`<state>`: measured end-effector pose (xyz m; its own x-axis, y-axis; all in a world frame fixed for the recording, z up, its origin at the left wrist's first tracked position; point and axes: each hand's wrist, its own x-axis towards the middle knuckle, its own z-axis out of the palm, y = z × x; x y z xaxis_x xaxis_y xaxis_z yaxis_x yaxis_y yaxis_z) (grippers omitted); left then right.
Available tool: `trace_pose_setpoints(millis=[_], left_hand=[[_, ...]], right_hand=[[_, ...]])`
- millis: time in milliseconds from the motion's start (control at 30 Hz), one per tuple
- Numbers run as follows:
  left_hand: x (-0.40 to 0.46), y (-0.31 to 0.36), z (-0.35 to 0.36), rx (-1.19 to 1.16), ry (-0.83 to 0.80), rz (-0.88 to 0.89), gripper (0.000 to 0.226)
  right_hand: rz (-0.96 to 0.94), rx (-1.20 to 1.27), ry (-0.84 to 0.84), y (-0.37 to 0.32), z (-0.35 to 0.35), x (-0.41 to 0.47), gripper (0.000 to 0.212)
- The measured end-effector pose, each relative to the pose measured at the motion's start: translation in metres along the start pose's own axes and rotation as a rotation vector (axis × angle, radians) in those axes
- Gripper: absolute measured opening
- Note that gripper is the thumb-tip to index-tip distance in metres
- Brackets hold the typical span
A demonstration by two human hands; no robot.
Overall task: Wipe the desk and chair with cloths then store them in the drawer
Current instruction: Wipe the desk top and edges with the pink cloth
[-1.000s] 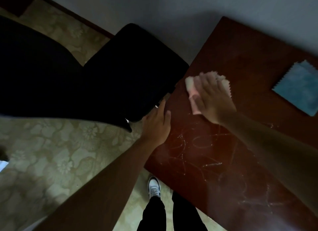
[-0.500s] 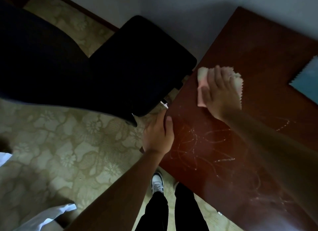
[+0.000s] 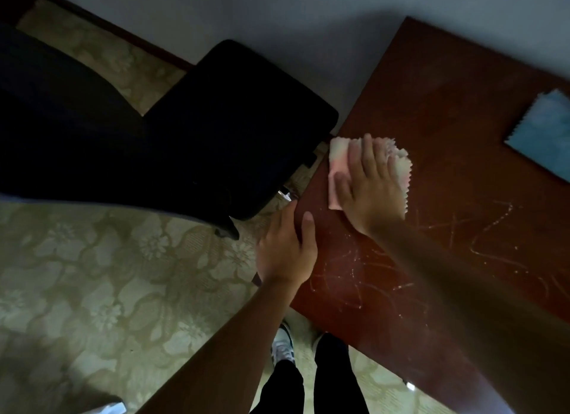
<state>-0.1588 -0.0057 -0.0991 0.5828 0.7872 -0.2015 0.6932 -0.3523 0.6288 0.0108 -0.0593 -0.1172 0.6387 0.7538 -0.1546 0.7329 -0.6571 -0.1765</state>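
Note:
A pink cloth (image 3: 336,173) lies on the reddish-brown desk (image 3: 447,111) near its left edge. My right hand (image 3: 370,188) presses flat on the cloth with fingers spread. My left hand (image 3: 287,253) rests on the desk's left edge, thumb on top and fingers over the side. White chalky scribbles (image 3: 354,271) mark the desk below and right of my hands. A folded blue cloth (image 3: 546,136) lies at the desk's far right. The black chair (image 3: 234,130) stands just left of the desk.
Patterned beige carpet (image 3: 108,275) covers the floor. A grey wall (image 3: 277,19) runs behind the chair and desk. My legs and a white shoe (image 3: 282,349) stand at the desk's near corner.
My right hand with the pink cloth slid along the desk near its left edge. My left hand stayed on the desk edge. The view shifted a little.

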Motion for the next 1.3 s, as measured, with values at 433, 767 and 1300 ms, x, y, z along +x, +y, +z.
trace_pose_setpoints(millis=[433,767,1300], left_hand=[[-0.003,-0.004,0.003,-0.053,0.039,0.017,0.066],[-0.003,-0.004,0.005,-0.058,0.036,0.0,0.072],[0.0,-0.008,0.006,-0.054,0.078,0.02,0.052]], right_hand=[[0.046,0.024,-0.013,0.035,-0.013,-0.008,0.061],[-0.11,-0.003,0.003,0.048,-0.011,-0.018,0.057],[0.05,0.015,0.064,0.049,-0.014,0.024,0.057]])
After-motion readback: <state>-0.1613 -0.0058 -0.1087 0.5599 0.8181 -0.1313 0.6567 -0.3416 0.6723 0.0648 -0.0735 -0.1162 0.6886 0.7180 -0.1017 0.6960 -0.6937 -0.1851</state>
